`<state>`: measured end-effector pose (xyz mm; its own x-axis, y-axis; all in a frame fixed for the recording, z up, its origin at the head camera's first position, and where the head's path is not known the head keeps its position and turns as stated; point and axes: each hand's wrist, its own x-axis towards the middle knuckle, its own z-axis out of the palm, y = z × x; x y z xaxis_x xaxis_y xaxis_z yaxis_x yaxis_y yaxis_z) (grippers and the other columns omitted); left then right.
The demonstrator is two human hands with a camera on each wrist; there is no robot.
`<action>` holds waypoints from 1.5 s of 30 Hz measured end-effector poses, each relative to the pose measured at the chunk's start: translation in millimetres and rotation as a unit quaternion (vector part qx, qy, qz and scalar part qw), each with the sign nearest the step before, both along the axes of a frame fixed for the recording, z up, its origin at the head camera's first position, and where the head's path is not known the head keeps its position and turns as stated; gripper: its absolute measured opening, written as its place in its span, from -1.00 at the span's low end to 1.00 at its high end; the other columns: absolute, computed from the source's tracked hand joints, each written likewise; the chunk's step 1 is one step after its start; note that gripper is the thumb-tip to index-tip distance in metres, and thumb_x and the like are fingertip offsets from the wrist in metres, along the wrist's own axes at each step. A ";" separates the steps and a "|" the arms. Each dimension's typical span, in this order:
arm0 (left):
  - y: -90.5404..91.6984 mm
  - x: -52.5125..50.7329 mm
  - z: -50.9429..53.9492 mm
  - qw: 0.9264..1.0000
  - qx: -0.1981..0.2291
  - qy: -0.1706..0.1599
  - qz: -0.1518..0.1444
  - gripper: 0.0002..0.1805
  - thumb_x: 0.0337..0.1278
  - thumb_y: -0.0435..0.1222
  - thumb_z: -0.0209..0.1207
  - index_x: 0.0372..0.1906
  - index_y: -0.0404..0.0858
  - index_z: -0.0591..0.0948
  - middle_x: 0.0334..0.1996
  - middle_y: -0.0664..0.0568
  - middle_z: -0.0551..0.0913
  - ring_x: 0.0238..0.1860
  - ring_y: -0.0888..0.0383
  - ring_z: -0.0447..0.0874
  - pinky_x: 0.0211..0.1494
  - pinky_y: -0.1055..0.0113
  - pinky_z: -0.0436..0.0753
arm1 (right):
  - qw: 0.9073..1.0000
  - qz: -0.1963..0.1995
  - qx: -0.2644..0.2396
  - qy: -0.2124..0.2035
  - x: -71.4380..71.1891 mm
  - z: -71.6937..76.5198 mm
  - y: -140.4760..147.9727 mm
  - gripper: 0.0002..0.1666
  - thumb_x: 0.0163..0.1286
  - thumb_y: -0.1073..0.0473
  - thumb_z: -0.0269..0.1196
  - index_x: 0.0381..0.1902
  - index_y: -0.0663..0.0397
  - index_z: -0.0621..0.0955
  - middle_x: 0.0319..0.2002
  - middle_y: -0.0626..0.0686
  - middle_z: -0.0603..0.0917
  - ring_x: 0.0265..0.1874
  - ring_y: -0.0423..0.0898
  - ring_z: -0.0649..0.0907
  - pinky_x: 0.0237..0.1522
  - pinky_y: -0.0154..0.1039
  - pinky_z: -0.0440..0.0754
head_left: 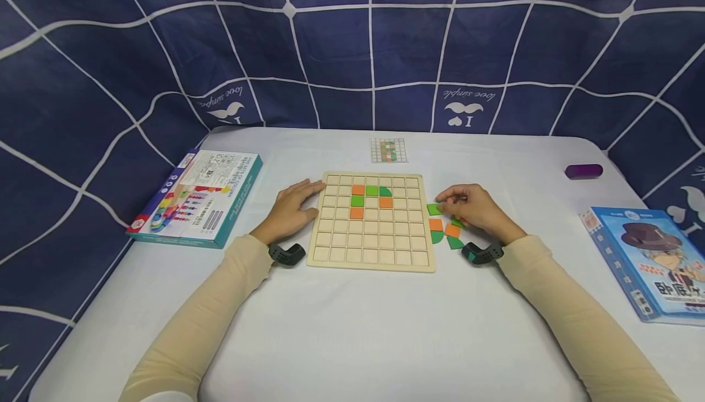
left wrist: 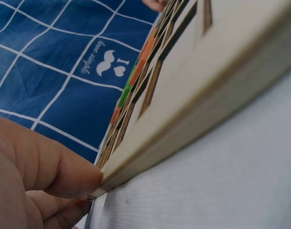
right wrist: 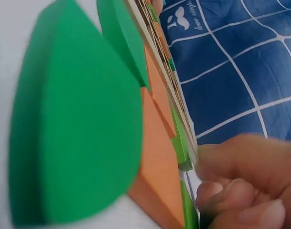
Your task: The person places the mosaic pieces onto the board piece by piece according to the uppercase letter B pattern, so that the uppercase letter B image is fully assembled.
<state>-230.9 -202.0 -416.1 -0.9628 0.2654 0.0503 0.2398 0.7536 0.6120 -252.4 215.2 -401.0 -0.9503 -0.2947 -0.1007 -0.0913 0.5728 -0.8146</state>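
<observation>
Navy-blue cloth with white grid lines [head_left: 341,41] is hung beyond a table covered in white cloth [head_left: 385,328]. Centred there is a square pale-wooden grid board [head_left: 371,238]; by a clock face laid on it, twelve is the far side. No long axis is shown by it, being about equal-sided, and its rows are run from nine to three. A light-blue cardboard box [head_left: 647,267] is set near four o'clock, a teal-edged cardboard box [head_left: 195,197] near nine. At the board's ten-o'clock corner the left hand [head_left: 292,209] is rested, fingers loosely extended, thumb against the edge. Near three the right hand [head_left: 470,207] is held with fingers bent and tips close together — whether a tile is pinched cannot be told. A small printed grid card [head_left: 388,150] is laid just past twelve, a purple rounded case [head_left: 584,171] well off between two and three.

Six tiles are seated, among them a dark-green quarter-circle tile [head_left: 385,192], its curve turned towards one or two. Loose by the three-o'clock edge, a light-green square tile [head_left: 433,210] is lain at the right fingertips, others below it. Picking out the next tile seems the step in hand; a secure edge grip, then alignment with a cell, is probably called for.
</observation>
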 end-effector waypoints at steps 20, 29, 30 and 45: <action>0.8 1.7 -2.0 1.000 -0.001 -0.007 0.000 -0.25 0.33 -0.32 0.15 0.63 -0.31 0.39 0.66 -0.11 0.33 0.73 -0.12 0.04 0.73 -0.14 -0.09 | 0.999 0.037 0.018 -0.029 0.3 3.1 4.6 -0.55 0.33 0.33 0.46 0.14 0.44 0.70 -0.25 0.05 0.55 -0.67 -0.26 0.43 -0.59 -0.39 0.41; 1.6 1.4 -1.6 1.000 -0.004 -0.006 0.000 -0.25 0.34 -0.32 0.13 0.63 -0.30 0.38 0.66 -0.10 0.32 0.74 -0.11 0.03 0.74 -0.12 -0.11 | 0.999 0.021 -0.006 -0.030 0.1 5.8 5.9 -0.62 0.46 0.32 0.36 0.15 0.42 0.64 -0.19 0.11 0.65 -0.63 -0.20 0.48 -0.55 -0.38 0.49; 1.7 1.0 -1.8 1.000 -0.004 -0.006 0.000 -0.25 0.34 -0.32 0.13 0.64 -0.30 0.38 0.66 -0.10 0.32 0.74 -0.11 0.02 0.74 -0.12 -0.11 | 0.999 0.019 -0.012 -0.029 0.3 6.8 5.3 -0.62 0.47 0.32 0.35 0.16 0.43 0.63 -0.19 0.12 0.68 -0.63 -0.20 0.48 -0.55 -0.38 0.50; 1.1 1.0 2.1 1.000 -0.004 -0.005 0.004 -0.26 0.35 -0.32 0.12 0.64 -0.31 0.37 0.66 -0.12 0.32 0.73 -0.13 0.02 0.74 -0.12 -0.12 | 0.986 0.000 -0.142 -0.087 11.1 19.7 -27.1 -0.53 0.46 0.37 0.39 0.25 0.40 0.54 -0.35 -0.07 0.82 -0.66 -0.27 0.48 -0.59 -0.44 0.45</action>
